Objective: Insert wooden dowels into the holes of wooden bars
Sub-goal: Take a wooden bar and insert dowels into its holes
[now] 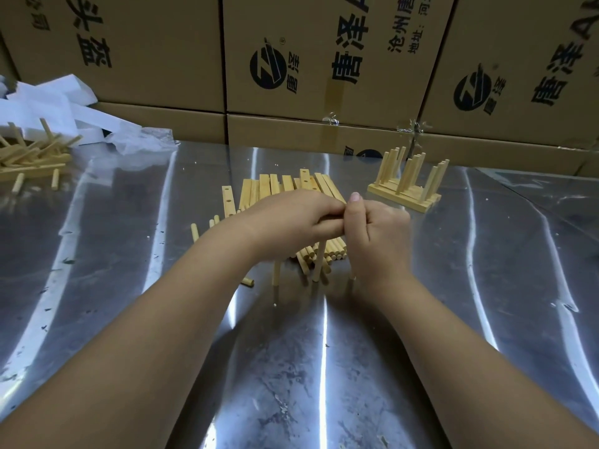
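Steel-grey shiny metal table [324,367] is what we're working on, with printed brown cardboard boxes [162,43] stacked along the back.

Our left hand [291,218] and right hand [377,234] meet knuckle to knuckle over the middle. Both have fingers curled tight round the top of a pale wooden bar-and-dowel piece [318,264]. The bar part is buried under our fingers, so we can't really see it. Three round dowels hang straight down out of the grip, though, and their lower ends look like they're sitting on the metal. The right thumb sticks up.

Just behind the hands there's a loose heap of short round wooden dowels [334,251] lying on the table. Behind that is a stack of flat pale wooden bars [278,187], with a single drilled bar [228,202] at its left edge, holes facing up. One stray dowel [194,233] lies left of our left wrist, and a second stray dowel [248,281] pokes out by the left forearm.

Off to the right, well apart from the hands, sits a finished set of bars with upright dowels [405,186]. Far left there's a messy pile of wooden pieces [29,157], with white foam scraps [58,102] and crumpled clear plastic [139,140] behind it.
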